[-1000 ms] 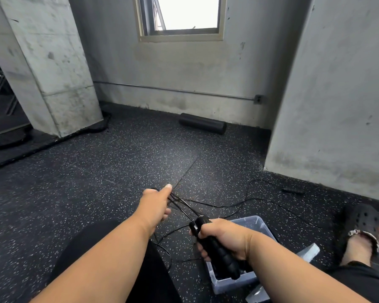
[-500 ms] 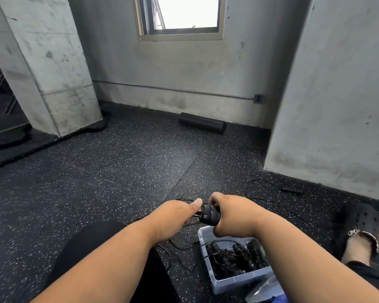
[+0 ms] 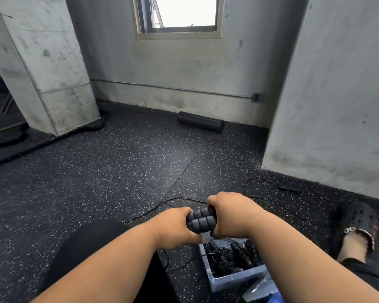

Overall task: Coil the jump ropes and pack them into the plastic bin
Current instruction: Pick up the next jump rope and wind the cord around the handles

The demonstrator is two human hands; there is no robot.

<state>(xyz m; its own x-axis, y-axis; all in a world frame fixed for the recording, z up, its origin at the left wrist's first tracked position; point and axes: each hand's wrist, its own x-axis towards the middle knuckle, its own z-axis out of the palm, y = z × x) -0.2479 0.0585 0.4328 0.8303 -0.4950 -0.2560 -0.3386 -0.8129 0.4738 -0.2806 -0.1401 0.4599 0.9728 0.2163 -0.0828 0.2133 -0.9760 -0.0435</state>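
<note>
Both my hands are up in front of me over the speckled floor [image 3: 96, 193], clamped on a pair of black ribbed handles [image 3: 201, 220] lying side by side, level, one stacked against the other. My left hand [image 3: 177, 226] grips their left end, fingers curled round and under, thumb along the top. My right hand [image 3: 232, 215] grips the right end, knuckles up, fingers wrapped out of sight beneath. Only the middle of the handles shows between my fists. A thin black cord [image 3: 162, 206] runs out across the floor beyond my hands, curving off to the left, and more of it trails to the right toward the wall; where it joins the handles I cannot tell. Just below my right wrist sits the bin [image 3: 228, 283], clear plastic, on the floor beside my left knee, already holding a tangle of black handles and cords [image 3: 230, 256]. A loose loop of cord [image 3: 184, 262] lies on the floor touching the bin's left edge. Its lid [image 3: 258, 287] leans at the bin's near right corner, partly cut off by the frame. Farther right, my foot in a black clog [image 3: 357, 221]. Over by the far wall lies a black foam roller [image 3: 200, 125], well apart from everything, under the window [image 3: 184, 12].
</note>
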